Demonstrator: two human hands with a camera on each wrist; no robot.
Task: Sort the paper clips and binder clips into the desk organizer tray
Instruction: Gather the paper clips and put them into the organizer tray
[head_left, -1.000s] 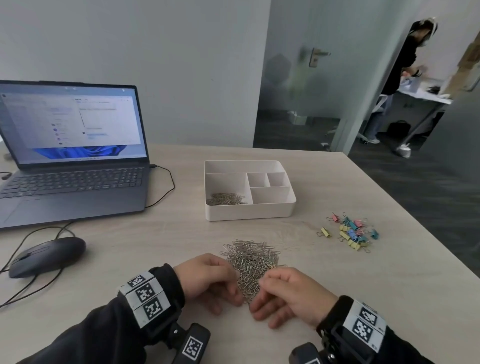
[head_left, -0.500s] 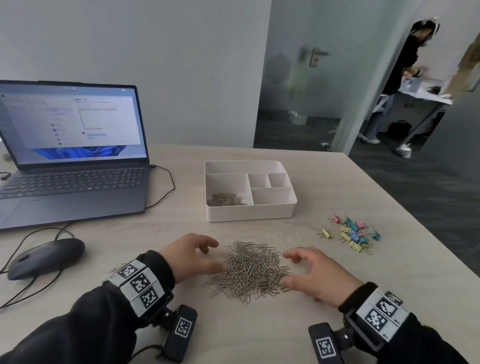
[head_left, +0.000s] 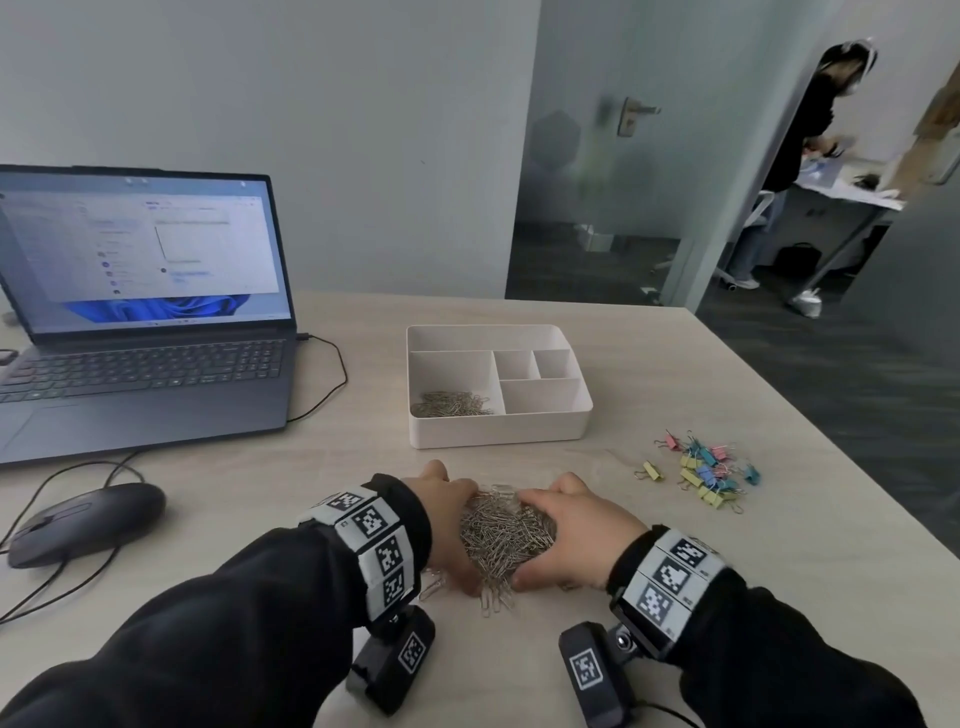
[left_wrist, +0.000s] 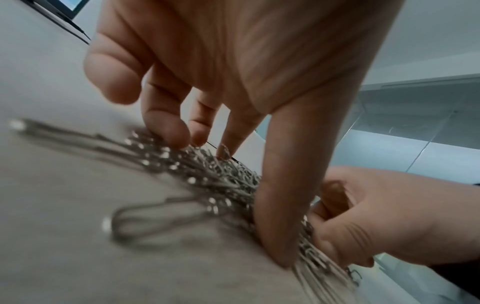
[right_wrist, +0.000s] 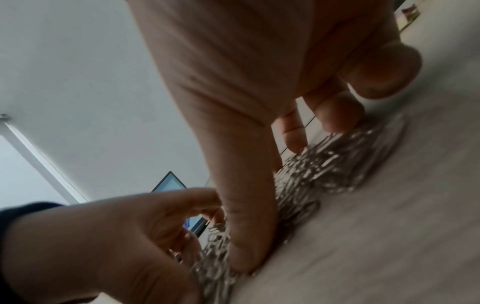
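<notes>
A heap of silver paper clips (head_left: 501, 535) lies on the table in front of the white organizer tray (head_left: 498, 434). My left hand (head_left: 457, 535) and right hand (head_left: 566, 535) cup it from either side, with fingers curled over the far edge and thumbs at the near edge. In the left wrist view the fingertips (left_wrist: 179, 135) dig into the clips (left_wrist: 207, 170). The right wrist view shows the thumb (right_wrist: 246, 246) pressed against the heap (right_wrist: 324, 170). More paper clips (head_left: 452, 404) lie in the tray's large left compartment. Coloured binder clips (head_left: 706, 470) are scattered to the right.
An open laptop (head_left: 140, 312) stands at the left, with a dark mouse (head_left: 83, 522) and its cables in front of it. The table's right edge (head_left: 831, 467) runs close behind the binder clips. A person stands at a desk beyond the doorway.
Both hands spread apart to the sides of the heap, then closed in again and now cup it tightly. The heap is bunched narrower and sits slightly nearer the tray.
</notes>
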